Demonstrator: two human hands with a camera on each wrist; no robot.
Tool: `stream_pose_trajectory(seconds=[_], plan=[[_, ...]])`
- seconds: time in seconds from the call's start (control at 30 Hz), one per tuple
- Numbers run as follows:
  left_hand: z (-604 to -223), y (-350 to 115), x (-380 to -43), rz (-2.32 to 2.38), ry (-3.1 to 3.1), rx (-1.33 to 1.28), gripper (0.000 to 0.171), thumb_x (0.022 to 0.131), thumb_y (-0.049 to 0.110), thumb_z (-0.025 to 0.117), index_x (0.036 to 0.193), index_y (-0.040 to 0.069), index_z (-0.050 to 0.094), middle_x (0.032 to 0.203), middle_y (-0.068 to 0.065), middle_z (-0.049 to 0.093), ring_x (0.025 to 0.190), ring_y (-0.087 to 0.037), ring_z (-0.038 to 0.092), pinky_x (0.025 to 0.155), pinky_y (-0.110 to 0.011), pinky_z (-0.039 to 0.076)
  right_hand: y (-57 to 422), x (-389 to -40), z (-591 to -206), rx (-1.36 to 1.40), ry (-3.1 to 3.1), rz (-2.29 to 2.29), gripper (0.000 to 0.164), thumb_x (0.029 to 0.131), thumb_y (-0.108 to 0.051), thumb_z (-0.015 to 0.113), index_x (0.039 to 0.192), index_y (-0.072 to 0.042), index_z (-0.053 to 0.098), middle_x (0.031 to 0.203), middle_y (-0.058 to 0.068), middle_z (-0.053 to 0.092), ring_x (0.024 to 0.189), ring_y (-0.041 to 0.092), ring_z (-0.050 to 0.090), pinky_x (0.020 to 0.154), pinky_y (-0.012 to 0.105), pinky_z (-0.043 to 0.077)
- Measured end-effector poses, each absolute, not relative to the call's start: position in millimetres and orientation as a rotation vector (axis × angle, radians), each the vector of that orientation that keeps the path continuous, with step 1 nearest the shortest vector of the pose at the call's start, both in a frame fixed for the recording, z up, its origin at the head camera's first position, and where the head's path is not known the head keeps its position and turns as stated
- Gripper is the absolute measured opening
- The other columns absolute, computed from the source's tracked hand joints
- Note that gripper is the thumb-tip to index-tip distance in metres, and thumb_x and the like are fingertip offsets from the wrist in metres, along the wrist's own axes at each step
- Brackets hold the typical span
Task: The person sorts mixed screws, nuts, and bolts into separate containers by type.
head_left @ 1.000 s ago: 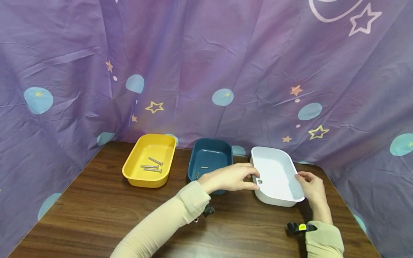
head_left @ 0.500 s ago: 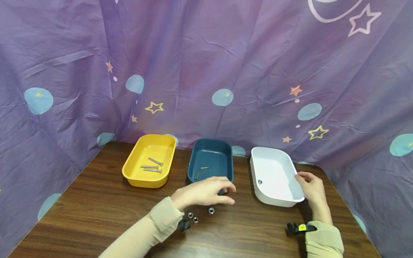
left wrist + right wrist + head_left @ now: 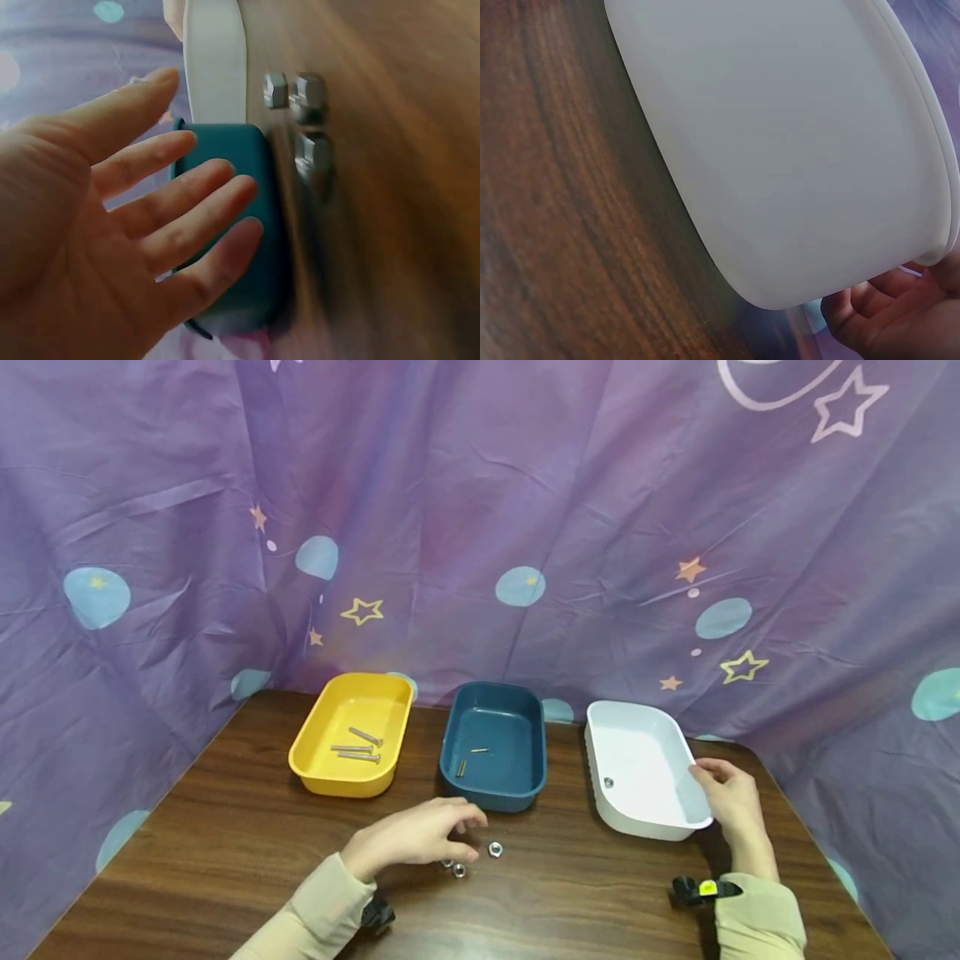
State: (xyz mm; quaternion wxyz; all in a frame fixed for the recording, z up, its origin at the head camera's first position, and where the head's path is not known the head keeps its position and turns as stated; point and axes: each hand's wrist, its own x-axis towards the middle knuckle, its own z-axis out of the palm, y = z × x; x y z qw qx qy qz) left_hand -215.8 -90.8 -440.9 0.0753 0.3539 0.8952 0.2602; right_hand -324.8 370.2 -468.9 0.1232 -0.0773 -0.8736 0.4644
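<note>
My left hand (image 3: 423,837) hovers over the table in front of the blue tray (image 3: 492,802), its fingers spread and holding nothing. Three hex nuts lie near its fingertips: one nut (image 3: 495,849) stands apart to the right, another nut (image 3: 459,870) sits by the thumb, and the third is partly hidden. The left wrist view shows the bare palm (image 3: 67,225) and the nuts (image 3: 307,94) beyond it. At the right, my right hand (image 3: 731,802) grips the rim of the white tray (image 3: 780,150); inside that tray lies a single nut (image 3: 608,782).
At the left stands a yellow tray (image 3: 341,785) with three long bolts (image 3: 358,757). Two small brass-coloured screws (image 3: 461,768) rest in the blue tray. A purple cloth (image 3: 450,527) hangs behind the wooden table (image 3: 525,910).
My left hand has moved from the white tray's left rim, leftward and nearer, to beside the nuts on the table. My right hand keeps its grip on the white tray.
</note>
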Motion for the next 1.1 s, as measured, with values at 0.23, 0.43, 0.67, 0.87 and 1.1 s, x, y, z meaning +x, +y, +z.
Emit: stream_pose_trajectory(seconds=[0.23, 0.43, 0.67, 0.87, 1.1], plan=[[-448.6, -103.6, -210.2, 0.779, 2.653, 0.966, 0.034, 0.084, 0.024, 0.078, 0.111, 0.01, 0.063, 0.097, 0.001, 0.061, 0.085, -0.01, 0.056, 0.079, -0.025, 0.046, 369.9, -323.0, -472.0, -0.264, -2.57, 1.35, 0.039, 0.098, -0.022, 0.058, 0.121, 0.009, 0.058, 0.089, 0.01, 0.063, 0.066, 0.007, 0.057, 0.055, 0.025, 0.05], [-452.2, -105.9, -211.0, 0.697, 2.681, 0.936, 0.031, 0.081, 0.024, 0.08, 0.105, 0.013, 0.065, 0.087, 0.004, 0.054, 0.081, -0.007, 0.049, 0.076, -0.025, 0.044, 367.6, -325.8, -472.0, -0.24, -2.553, 1.346, 0.038, 0.098, -0.021, 0.057, 0.121, 0.008, 0.058, 0.092, 0.014, 0.062, 0.068, 0.008, 0.057, 0.055, 0.026, 0.05], [-458.2, -106.7, -212.2, 0.674, 2.673, 0.925, 0.028, 0.077, 0.02, 0.082, 0.099, 0.016, 0.064, 0.084, 0.006, 0.051, 0.078, -0.006, 0.048, 0.072, -0.023, 0.042, 365.5, -326.9, -470.7, -0.252, -2.573, 1.34, 0.04, 0.099, -0.023, 0.056, 0.123, 0.008, 0.057, 0.097, 0.019, 0.062, 0.068, 0.009, 0.057, 0.056, 0.026, 0.05], [-459.3, -107.0, -214.7, 0.668, 2.653, 0.941, 0.027, 0.076, 0.017, 0.082, 0.094, 0.017, 0.062, 0.083, 0.006, 0.05, 0.077, -0.005, 0.047, 0.072, -0.022, 0.041, 365.1, -328.3, -470.1, -0.256, -2.562, 1.348, 0.039, 0.098, -0.022, 0.056, 0.123, 0.009, 0.057, 0.097, 0.018, 0.061, 0.069, 0.009, 0.057, 0.056, 0.026, 0.05], [-459.7, -108.0, -216.5, 0.664, 2.649, 0.937, 0.022, 0.076, 0.016, 0.081, 0.083, 0.018, 0.061, 0.081, 0.008, 0.05, 0.076, -0.004, 0.046, 0.072, -0.02, 0.04, 366.1, -327.9, -470.3, -0.244, -2.555, 1.365, 0.039, 0.098, -0.023, 0.057, 0.123, 0.008, 0.058, 0.094, 0.013, 0.062, 0.069, 0.008, 0.057, 0.056, 0.025, 0.05]])
